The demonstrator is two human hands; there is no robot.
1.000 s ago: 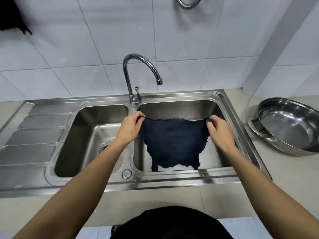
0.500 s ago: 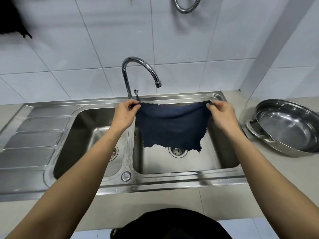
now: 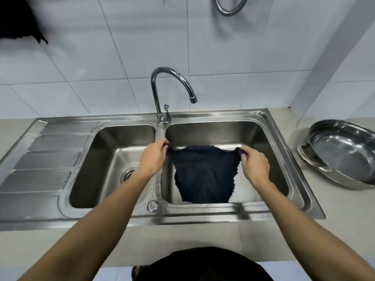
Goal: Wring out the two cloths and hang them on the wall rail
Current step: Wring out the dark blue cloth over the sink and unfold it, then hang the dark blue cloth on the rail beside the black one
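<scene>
A dark blue cloth (image 3: 205, 175) hangs spread out over the right basin of the steel sink (image 3: 300, 179). My left hand (image 3: 154, 157) pinches its upper left corner and my right hand (image 3: 253, 165) pinches its upper right corner. The cloth's top edge sags between the hands and its lower edge reaches the basin's front wall. A second dark cloth (image 3: 18, 19) hangs at the top left of the tiled wall; what holds it is out of frame.
A curved tap (image 3: 172, 78) rises behind the divider between the two basins. A drainboard (image 3: 40, 159) lies to the left. A large steel pan (image 3: 343, 153) rests on the counter at right. A metal hose loop (image 3: 231, 9) hangs high on the wall.
Half a second ago both hands held the cloth taut and high by the tap. Now they have dropped it back down into the right basin, with the top edge slack.
</scene>
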